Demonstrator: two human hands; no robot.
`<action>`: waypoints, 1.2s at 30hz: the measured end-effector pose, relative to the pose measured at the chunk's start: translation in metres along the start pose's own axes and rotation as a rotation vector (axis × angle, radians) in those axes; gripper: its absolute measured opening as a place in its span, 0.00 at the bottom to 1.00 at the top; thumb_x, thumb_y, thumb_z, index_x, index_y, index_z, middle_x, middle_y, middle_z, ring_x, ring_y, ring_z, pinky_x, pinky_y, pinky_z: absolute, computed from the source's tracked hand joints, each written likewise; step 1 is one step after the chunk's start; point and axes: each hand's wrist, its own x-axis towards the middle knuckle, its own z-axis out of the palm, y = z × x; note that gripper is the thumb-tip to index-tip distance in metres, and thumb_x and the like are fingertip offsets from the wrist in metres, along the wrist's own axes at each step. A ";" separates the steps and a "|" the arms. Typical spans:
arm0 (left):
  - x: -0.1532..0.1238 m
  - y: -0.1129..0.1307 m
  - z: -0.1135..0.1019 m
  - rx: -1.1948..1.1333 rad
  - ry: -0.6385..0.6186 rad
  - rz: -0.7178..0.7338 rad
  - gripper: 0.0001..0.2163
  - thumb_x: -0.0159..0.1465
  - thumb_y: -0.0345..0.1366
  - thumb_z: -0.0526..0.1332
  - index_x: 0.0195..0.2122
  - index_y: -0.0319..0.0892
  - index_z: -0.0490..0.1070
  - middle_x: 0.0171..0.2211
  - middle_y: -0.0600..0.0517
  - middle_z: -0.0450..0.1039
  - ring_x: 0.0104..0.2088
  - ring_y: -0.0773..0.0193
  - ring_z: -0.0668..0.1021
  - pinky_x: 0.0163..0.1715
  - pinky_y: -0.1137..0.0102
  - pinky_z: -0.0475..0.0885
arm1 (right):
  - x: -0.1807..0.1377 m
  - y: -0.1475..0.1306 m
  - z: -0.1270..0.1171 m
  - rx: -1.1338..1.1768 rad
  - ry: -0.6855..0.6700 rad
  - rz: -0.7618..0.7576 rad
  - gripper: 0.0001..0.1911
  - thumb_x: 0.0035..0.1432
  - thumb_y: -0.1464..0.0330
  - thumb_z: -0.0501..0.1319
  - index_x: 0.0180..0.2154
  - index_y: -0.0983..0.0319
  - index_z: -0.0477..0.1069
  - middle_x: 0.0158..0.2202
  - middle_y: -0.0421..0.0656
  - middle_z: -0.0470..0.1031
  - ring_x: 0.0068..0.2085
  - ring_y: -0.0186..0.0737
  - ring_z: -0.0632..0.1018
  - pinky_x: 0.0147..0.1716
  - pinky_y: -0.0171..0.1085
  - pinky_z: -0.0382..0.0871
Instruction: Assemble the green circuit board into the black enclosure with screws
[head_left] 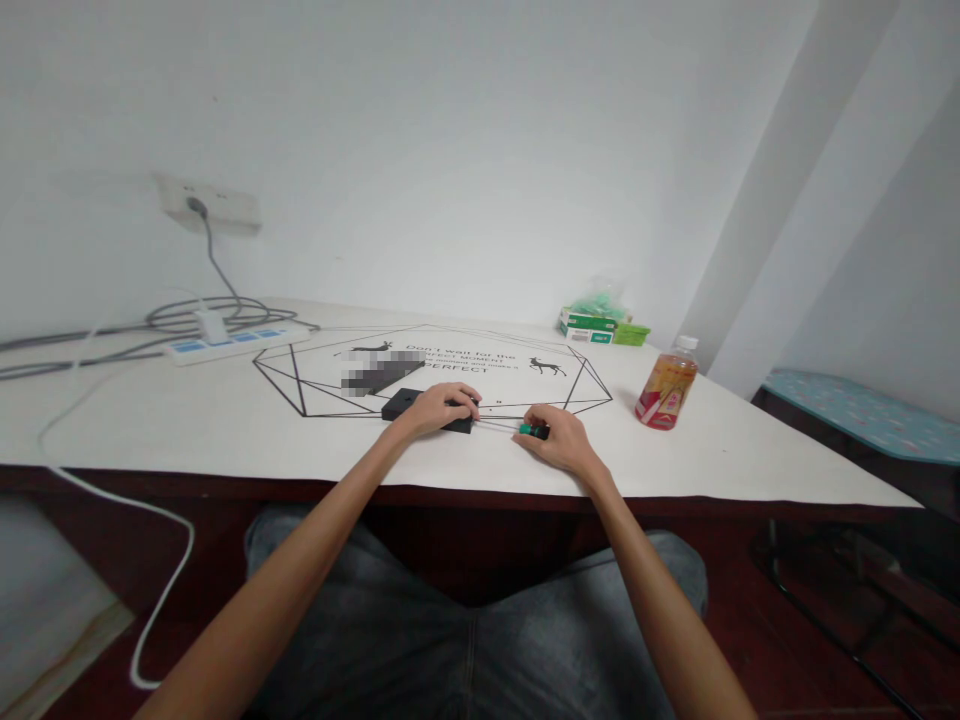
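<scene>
Near the front edge of the table, my left hand (441, 408) lies over a flat black box (399, 403), its fingers curled down around the right part of it. A screwdriver (534, 431) with a green and black handle is in the closed fingers of my right hand (561, 440). Its thin metal shaft points left at the right end of the box, low over the table. Whether the tip touches the box I cannot tell. Just behind the box lies a long dark object (391, 376), partly blurred out.
To the right stands a bottle (666, 388) of amber drink. Green and white boxes (587, 326) with a plastic bag sit by the wall. A power strip (236, 345) with coiled cables occupies the left back. The white tabletop (300, 450) ends close before me.
</scene>
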 end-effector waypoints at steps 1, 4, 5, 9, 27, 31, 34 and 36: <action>0.000 -0.001 0.000 0.001 0.002 0.005 0.10 0.59 0.34 0.60 0.29 0.46 0.82 0.48 0.50 0.78 0.48 0.57 0.78 0.56 0.62 0.67 | 0.000 0.000 0.000 -0.001 0.004 0.010 0.09 0.53 0.61 0.65 0.31 0.59 0.71 0.30 0.38 0.75 0.32 0.36 0.72 0.32 0.34 0.58; 0.000 -0.003 0.002 -0.003 0.012 0.024 0.06 0.57 0.38 0.64 0.30 0.46 0.82 0.47 0.50 0.79 0.46 0.57 0.78 0.54 0.61 0.68 | 0.000 0.001 0.001 0.000 0.028 0.039 0.11 0.53 0.59 0.65 0.30 0.59 0.71 0.29 0.39 0.75 0.31 0.37 0.71 0.32 0.35 0.58; 0.000 -0.004 0.002 -0.012 0.019 0.028 0.06 0.57 0.40 0.65 0.30 0.46 0.82 0.47 0.49 0.79 0.46 0.57 0.78 0.53 0.61 0.69 | 0.001 0.002 0.001 0.003 0.036 0.045 0.11 0.53 0.59 0.65 0.30 0.59 0.71 0.29 0.39 0.75 0.31 0.37 0.72 0.32 0.34 0.58; 0.001 -0.007 0.004 -0.068 0.062 0.041 0.10 0.56 0.44 0.66 0.30 0.45 0.83 0.44 0.47 0.80 0.44 0.56 0.79 0.51 0.61 0.70 | 0.001 0.003 0.002 0.009 0.043 0.056 0.12 0.53 0.59 0.66 0.30 0.60 0.71 0.29 0.39 0.76 0.31 0.36 0.72 0.32 0.34 0.58; 0.055 0.023 0.020 0.360 -0.002 -0.220 0.09 0.56 0.36 0.62 0.33 0.42 0.83 0.38 0.45 0.82 0.41 0.54 0.80 0.40 0.67 0.71 | 0.006 0.001 -0.001 -0.201 0.038 0.462 0.16 0.60 0.54 0.61 0.32 0.59 0.75 0.33 0.43 0.79 0.35 0.40 0.75 0.30 0.35 0.54; 0.052 0.021 0.020 0.380 -0.044 -0.250 0.10 0.54 0.36 0.63 0.34 0.43 0.83 0.36 0.46 0.82 0.39 0.56 0.80 0.36 0.70 0.70 | 0.005 -0.001 -0.003 -0.200 0.035 0.473 0.15 0.60 0.54 0.61 0.33 0.59 0.76 0.33 0.43 0.79 0.36 0.41 0.76 0.31 0.35 0.56; 0.050 0.012 0.014 0.315 -0.094 -0.287 0.08 0.52 0.37 0.65 0.31 0.44 0.83 0.33 0.48 0.82 0.38 0.57 0.80 0.34 0.70 0.69 | 0.006 -0.002 -0.003 -0.194 0.029 0.477 0.15 0.59 0.54 0.61 0.33 0.59 0.76 0.32 0.43 0.79 0.36 0.41 0.76 0.32 0.35 0.57; 0.052 0.006 0.013 0.259 -0.107 -0.306 0.08 0.51 0.37 0.66 0.31 0.44 0.83 0.32 0.49 0.82 0.37 0.58 0.80 0.33 0.70 0.68 | 0.006 -0.002 -0.004 -0.194 0.022 0.478 0.15 0.59 0.54 0.61 0.32 0.59 0.76 0.32 0.43 0.79 0.36 0.41 0.76 0.32 0.35 0.57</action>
